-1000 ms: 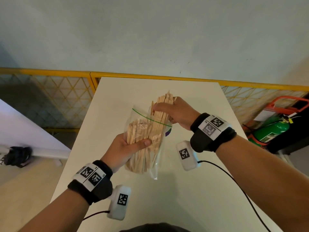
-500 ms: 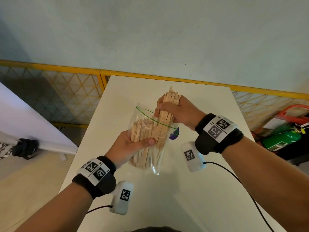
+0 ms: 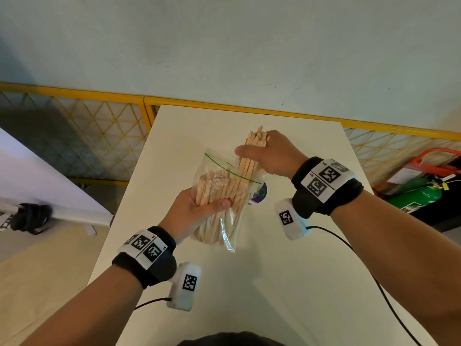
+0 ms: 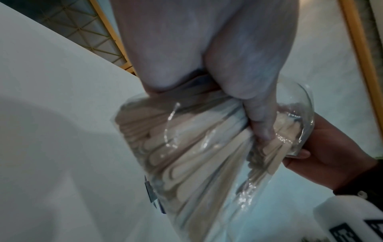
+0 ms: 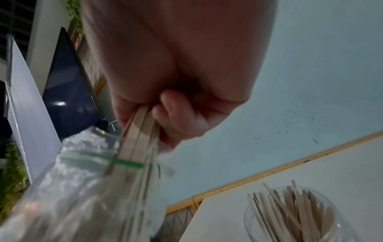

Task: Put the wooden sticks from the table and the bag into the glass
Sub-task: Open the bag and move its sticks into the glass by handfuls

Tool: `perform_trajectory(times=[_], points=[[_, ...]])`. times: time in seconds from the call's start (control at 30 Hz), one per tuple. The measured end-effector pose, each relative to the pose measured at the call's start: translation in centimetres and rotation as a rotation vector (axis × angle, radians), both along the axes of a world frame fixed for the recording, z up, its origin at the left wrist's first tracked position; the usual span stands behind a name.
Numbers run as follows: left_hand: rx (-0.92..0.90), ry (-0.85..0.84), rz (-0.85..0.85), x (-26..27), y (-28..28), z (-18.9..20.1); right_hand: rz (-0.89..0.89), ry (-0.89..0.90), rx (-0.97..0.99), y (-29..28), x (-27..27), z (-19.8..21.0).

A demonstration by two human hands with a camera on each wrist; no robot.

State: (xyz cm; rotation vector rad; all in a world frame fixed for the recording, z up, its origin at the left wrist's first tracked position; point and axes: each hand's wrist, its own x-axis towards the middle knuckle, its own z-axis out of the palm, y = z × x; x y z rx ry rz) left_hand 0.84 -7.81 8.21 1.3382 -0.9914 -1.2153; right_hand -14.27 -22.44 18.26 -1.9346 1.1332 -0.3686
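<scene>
Two hands work above the white rectangular surface (image 3: 287, 283). The left hand (image 3: 193, 216) grips the clear zip-top plastic bag (image 3: 224, 196) at mid-height, thumb across the near side and the other fingers curled round the far side, with the flat pale wooden sticks (image 3: 217, 213) inside the bag pressed together under that grip. The bag stands nearly upright, its open mouth with the green seal line (image 3: 232, 171) uppermost and its lower edge just above the surface.

The right hand (image 3: 270, 156) holds a bundle of wooden sticks (image 3: 254, 146) by its upper part, fingers (image 5: 176, 113) curled tightly round it. The lower ends of this bundle are inside the bag mouth; the upper ends project above the hand.

Compared with the frame half a second earlier, the right hand and its bundle sit slightly higher relative to the seal line, so more stick length is exposed above the bag. The left hand's grip on the bag is unchanged.

The round clear glass (image 5: 298, 217) stands on the surface below the right wrist and already holds a number of sticks leaning against its rim. In the head view it is almost entirely hidden behind the bag.

A yellow-framed mesh barrier (image 3: 104, 126) runs along the far edge of the surface.
</scene>
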Motion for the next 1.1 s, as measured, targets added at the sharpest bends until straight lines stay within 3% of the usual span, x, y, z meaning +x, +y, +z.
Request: perform_trajectory(times=[0.13,0.3,0.47,0.8,0.9,1.1], points=[[0.004,-0.03,-0.021,0.0,-0.4,-0.2,0.02,0.112,-0.065,-0.4,0.6,1.0],[0.003,-0.023,-0.002,0.4,-0.7,-0.2,-0.096,-0.036,-0.121,-1.8,1.1,2.5],[0.011,0.014,0.036,0.9,-1.1,-0.5,-0.197,-0.256,-0.033,-3.6,1.2,4.1],[0.085,0.024,0.112,1.9,-2.2,-1.9,-0.306,-0.317,-0.249,-7.9,-0.7,6.4],[0.104,0.009,0.182,2.6,-2.3,-2.4,-0.331,-0.187,-0.292,-9.1,-1.0,4.6],[0.132,0.013,0.253,3.7,-2.0,-2.6,-0.22,-0.021,-0.28,-8.4,0.2,-3.1]])
